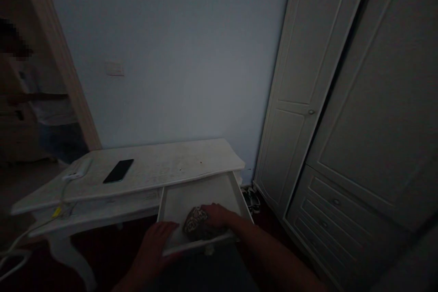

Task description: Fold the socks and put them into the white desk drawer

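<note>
A white desk [164, 166] stands against the wall with its right drawer [191, 196] pulled out. Inside the drawer, near its front, lies a small dark patterned pouch or cloth [195, 224]. My right hand [215, 216] reaches into the drawer and rests on that patterned item, fingers curled over it. My left hand [158, 242] lies on the drawer's front left edge, fingers spread flat against it. The room is dim.
A black phone [118, 171] and a white power strip [78, 171] with a cable lie on the desktop. A tall white wardrobe [342, 114] stands at the right, shoes [251, 197] at its foot. Another person stands in the doorway at far left.
</note>
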### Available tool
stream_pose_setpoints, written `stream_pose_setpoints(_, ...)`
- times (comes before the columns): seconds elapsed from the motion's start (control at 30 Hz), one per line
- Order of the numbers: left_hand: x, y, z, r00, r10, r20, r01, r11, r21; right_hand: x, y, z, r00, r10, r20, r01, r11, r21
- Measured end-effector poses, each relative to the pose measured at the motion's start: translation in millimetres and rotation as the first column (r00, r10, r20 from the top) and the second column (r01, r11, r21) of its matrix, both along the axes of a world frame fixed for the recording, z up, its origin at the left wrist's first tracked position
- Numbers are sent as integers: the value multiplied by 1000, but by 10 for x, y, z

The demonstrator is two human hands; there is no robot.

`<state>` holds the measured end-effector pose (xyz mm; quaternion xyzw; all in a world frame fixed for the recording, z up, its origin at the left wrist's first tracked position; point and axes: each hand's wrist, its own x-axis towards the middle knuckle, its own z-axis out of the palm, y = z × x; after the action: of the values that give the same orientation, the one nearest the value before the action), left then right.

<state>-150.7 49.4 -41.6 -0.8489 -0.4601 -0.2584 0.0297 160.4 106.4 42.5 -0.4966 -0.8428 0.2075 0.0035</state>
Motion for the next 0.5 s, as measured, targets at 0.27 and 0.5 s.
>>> stream_pose_setpoints(0.27, 14, -63, 78, 997, 5, 77, -3, 1000, -26, -1029, 41, -102, 966, 258, -30, -259, 963, -68)
stream_pose_setpoints(0.5, 60, -79, 184, 999, -1, -38, -1, 999, -48, -166, 158, 49, 978, 163, 128, -159, 986, -41)
